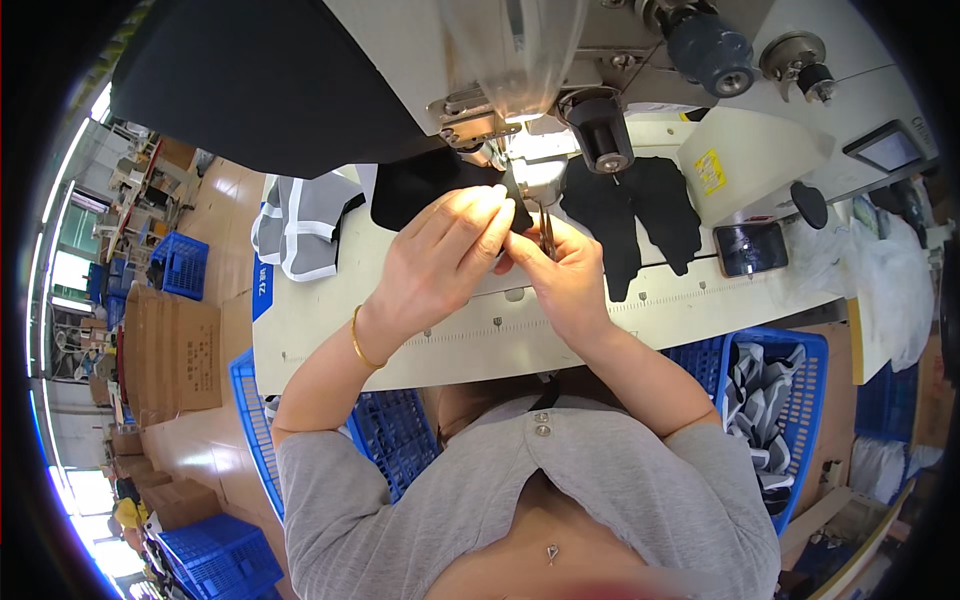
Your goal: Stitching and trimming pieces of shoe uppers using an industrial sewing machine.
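My left hand is closed, with its fingertips pinched at the edge of a black fabric piece. The cloth lies on the machine bed, under and beside the lit needle area of a sewing machine. Close against it, my right hand grips slim metal tweezers, whose tips point away from me. The right fingertips meet the left ones near the cloth's edge, and the fingers hide part of the cloth there. Right of the needle area lie black cut fabric pieces.
Grey fabric with white strips lies on the table's left. A phone rests at the right, near clear plastic wrap. Blue baskets holding cloth stand below the table edge. A large black panel hangs at upper left.
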The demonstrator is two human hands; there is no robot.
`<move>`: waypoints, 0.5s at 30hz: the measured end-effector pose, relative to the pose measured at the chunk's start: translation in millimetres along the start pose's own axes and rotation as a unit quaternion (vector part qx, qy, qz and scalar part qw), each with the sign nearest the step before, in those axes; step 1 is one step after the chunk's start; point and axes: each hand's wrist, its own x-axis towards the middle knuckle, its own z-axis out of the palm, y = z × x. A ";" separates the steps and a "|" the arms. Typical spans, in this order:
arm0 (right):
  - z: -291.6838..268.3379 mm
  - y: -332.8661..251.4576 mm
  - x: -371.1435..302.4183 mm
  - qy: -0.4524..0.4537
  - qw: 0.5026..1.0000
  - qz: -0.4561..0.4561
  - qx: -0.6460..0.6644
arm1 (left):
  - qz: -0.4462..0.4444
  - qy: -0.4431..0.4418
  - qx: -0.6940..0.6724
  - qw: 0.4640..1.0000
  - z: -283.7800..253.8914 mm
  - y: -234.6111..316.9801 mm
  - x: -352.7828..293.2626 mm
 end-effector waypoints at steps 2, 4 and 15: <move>-1.0 -0.3 -0.3 -0.003 1.000 0.011 -0.016 | 0.007 -0.002 0.005 1.000 1.5 3.7 2.4; -1.5 -0.8 -0.6 0.003 1.000 -0.012 -0.028 | 0.016 -0.002 0.008 1.000 1.3 6.4 6.1; -0.4 -9.7 -6.4 -0.004 0.993 -0.061 -0.104 | 0.005 -0.001 0.003 1.000 -1.3 0.7 12.6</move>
